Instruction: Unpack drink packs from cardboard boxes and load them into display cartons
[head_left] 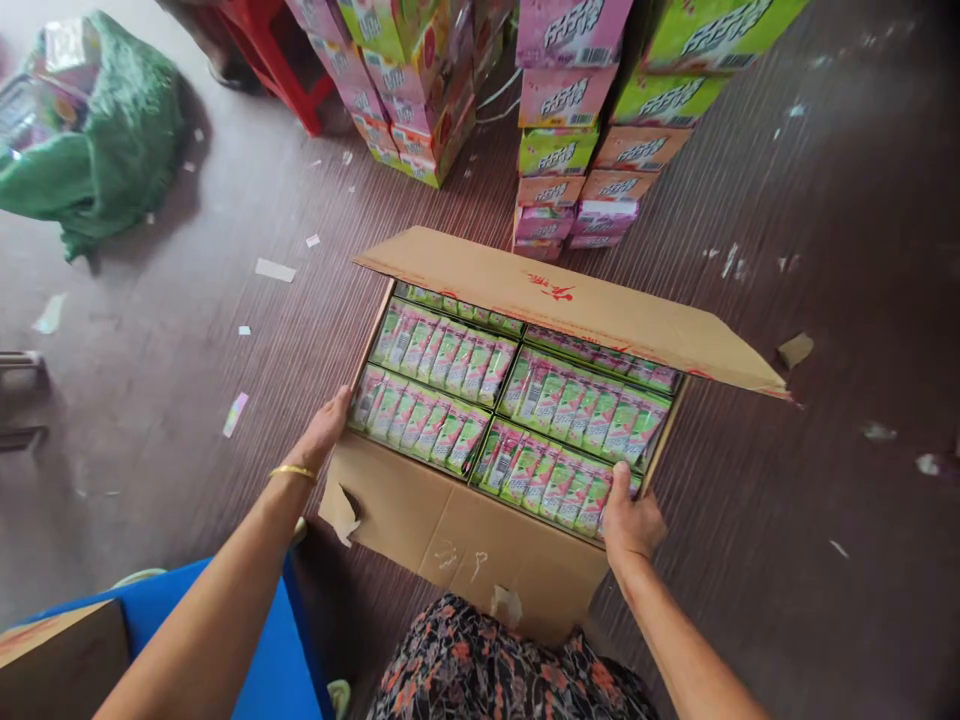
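Carton (465,540), brown cardboard, sits open on the floor, both long flaps folded outward and the near flap torn at its left end. Inside are tight rows of green-and-pink packs (570,410). Left hand (324,432), gold bangle (292,471) at the wrist, rests on the carton's near-left corner with the thumb on the rim; its fingers are hidden, so I cannot tell how tight the grip is. Right hand (628,520) has its grip closed over the near-right rim, fingertips touching the packs. Stacked boxes (562,100) stand beyond the carton, and a green sack (112,150) lies at far left.
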